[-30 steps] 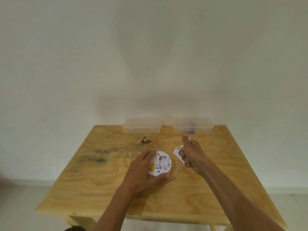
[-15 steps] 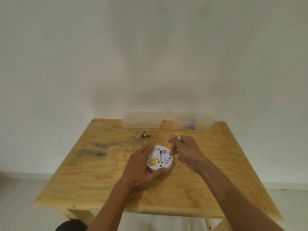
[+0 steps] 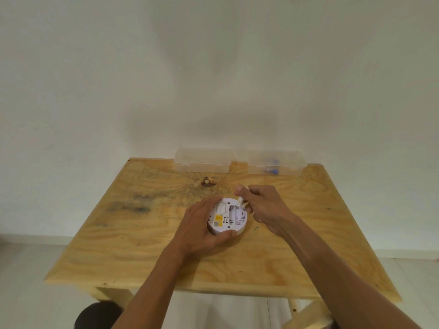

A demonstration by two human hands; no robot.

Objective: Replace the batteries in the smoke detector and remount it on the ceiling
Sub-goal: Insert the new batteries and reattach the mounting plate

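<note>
The white round smoke detector (image 3: 228, 219) lies back side up on the wooden table (image 3: 133, 245), its battery bay open, with a yellow label on its left part. My left hand (image 3: 196, 230) grips its left and near rim, thumb along the front edge. My right hand (image 3: 264, 206) pinches a small pale battery (image 3: 240, 200) and holds its tip at the detector's far right edge, over the bay. A sliver of white (image 3: 249, 209) shows under my right hand; I cannot tell what it is.
Two clear plastic boxes stand at the table's far edge by the wall: the left box (image 3: 202, 160) looks empty, the right box (image 3: 276, 163) holds small blue items (image 3: 272, 171). A dark knot (image 3: 208, 182) marks the wood. A dark round object (image 3: 95, 315) sits below the near edge.
My right hand came left from beside the detector and brought the battery to the detector's far right edge. My left hand kept its hold on the detector.
</note>
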